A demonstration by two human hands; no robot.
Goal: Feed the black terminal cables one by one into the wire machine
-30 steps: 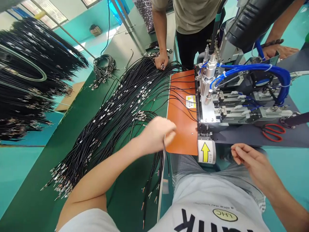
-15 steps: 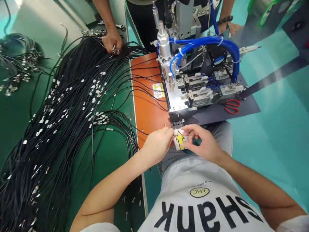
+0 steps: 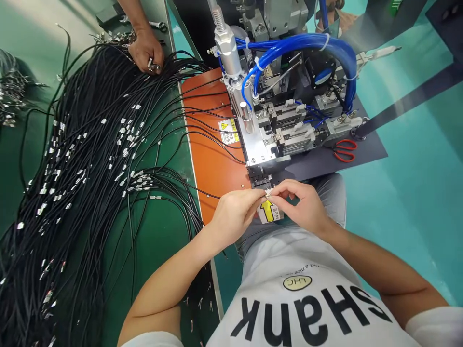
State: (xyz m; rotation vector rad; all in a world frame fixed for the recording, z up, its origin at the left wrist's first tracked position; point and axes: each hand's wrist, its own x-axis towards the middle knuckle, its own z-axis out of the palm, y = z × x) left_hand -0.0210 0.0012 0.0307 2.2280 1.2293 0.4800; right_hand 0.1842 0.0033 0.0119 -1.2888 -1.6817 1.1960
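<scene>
My left hand (image 3: pixel 237 212) is closed around the end of a black cable (image 3: pixel 208 194) that comes in from the left over the orange plate (image 3: pixel 210 168). Thumb and forefinger of my right hand (image 3: pixel 304 205) pinch the thin wire end of that cable, right at my left fingertips. Both hands are just in front of a machine's feed track (image 3: pixel 261 180), above a white label with a yellow arrow (image 3: pixel 268 212). The fingers partly cover the wire end.
Many black cables (image 3: pixel 90 120) with white tags cover the green table (image 3: pixel 159 231) on the left. A co-worker's hand (image 3: pixel 146 50) rests among them. The machine (image 3: pixel 275 120) with blue hoses (image 3: pixel 289 48) stands ahead. Red-handled scissors (image 3: pixel 345 150) lie at its right.
My right hand's fingers have come together, from loosely apart to a pinch at the wire end beside my left fingertips. The view has shifted slightly.
</scene>
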